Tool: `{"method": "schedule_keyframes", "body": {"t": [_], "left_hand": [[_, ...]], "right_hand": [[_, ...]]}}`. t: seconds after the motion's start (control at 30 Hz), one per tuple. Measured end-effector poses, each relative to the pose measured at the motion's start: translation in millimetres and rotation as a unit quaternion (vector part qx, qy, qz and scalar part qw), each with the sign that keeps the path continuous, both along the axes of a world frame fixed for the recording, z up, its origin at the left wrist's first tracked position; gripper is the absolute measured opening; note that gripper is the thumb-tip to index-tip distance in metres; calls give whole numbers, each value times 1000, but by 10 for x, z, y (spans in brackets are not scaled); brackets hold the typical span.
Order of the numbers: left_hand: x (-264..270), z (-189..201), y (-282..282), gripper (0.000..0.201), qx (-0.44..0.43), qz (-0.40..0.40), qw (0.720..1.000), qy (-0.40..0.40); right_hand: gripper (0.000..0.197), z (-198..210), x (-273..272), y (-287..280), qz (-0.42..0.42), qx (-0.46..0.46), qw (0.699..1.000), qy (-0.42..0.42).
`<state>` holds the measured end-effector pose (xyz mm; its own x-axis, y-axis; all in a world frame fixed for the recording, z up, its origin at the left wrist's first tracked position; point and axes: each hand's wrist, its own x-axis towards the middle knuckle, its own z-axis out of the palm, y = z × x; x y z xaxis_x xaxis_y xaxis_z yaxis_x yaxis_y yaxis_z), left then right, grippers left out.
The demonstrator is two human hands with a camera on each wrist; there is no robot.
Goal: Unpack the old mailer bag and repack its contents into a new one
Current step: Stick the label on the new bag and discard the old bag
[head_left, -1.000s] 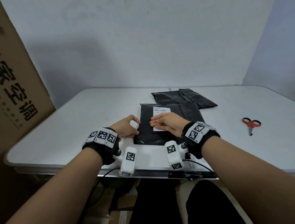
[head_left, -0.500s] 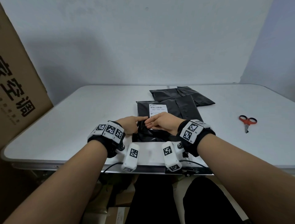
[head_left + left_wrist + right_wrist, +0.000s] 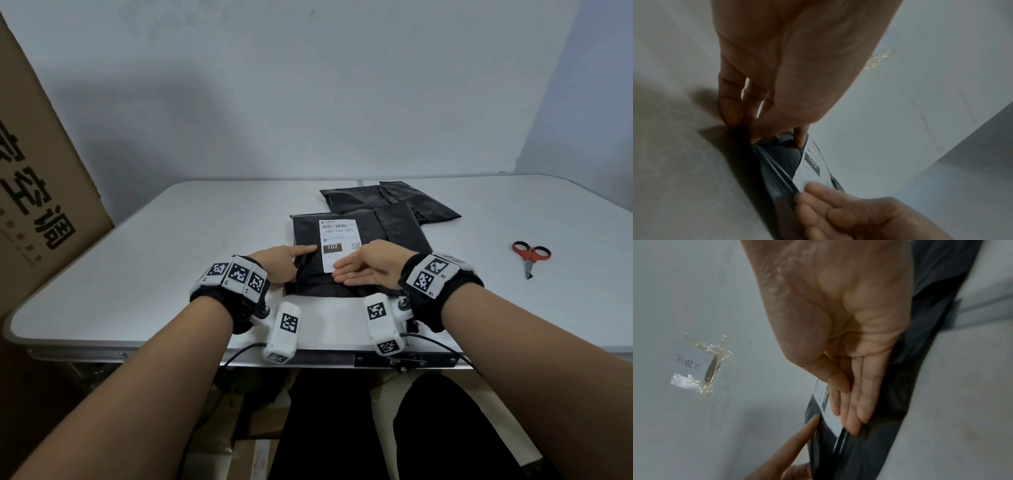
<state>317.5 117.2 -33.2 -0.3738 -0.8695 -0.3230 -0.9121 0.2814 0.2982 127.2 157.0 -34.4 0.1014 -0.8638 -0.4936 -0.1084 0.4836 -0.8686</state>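
So the old mailer bag [image 3: 356, 253] lies flat on the desk [image 3: 178, 246], close to the near edge, label [image 3: 337, 245] facing up. Both hands are working its near-left corner. The left hand [image 3: 279, 265] has its index finger stretched out along the top of the bag, right by the label's edge, while the left wrist view shows its other fingertips [image 3: 731, 113] pinching the crumpled black plastic at the side edge. Looks like that's the anchor, keeping the corner from sliding while the other hand feels for a way in. The right hand [image 3: 368, 270] has its grip spread flat, fingers straight and together, lying on the lower part of the label with the tips [image 3: 854, 423] right at a fold of the film. My guess is it's either flattening the bag or hunting for the sealed flap. Nothing is open yet as far as I can tell.

A couple of other black mailers [image 3: 387, 202] sit flat behind it, partly tucked under, presumably the new ones. Red-handled scissors [image 3: 530, 255] are well off to the right, untouched, so cutting the bag is probably the easier option if the seal won't peel.
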Motion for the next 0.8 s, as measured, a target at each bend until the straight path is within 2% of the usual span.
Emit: {"method": "schedule_keyframes", "body": {"t": [0.13,0.23,0.3,0.37,0.43,0.5,0.6,0.8], "left_hand": [[-28,-12,21,76,-27,-7,1000,-11],[-72,31,-12,65,-83,2,996,-15],[-155,94,-66,53,-161,-13,987,8],[-274,126,-98,47,-193,-51,980,19],[-386,104,-79,44,-165,-80,983,-1],[-436,41,-78,48,-140,-96,985,-36],[-426,-15,-98,55,-135,-98,985,-47],[-421,-23,-72,66,-139,-106,982,-74]], "right_hand": [[32,65,-196,46,-10,3,996,88],[30,99,-227,-29,-70,-104,980,153],[31,116,-197,-103,-96,-219,951,196],[32,141,-127,-123,-29,-287,907,307],[38,153,-33,-110,87,-286,859,415],[44,153,45,-86,182,-263,829,460],[51,132,88,-100,241,-233,816,470],[40,138,149,-263,237,-180,815,497]]}}
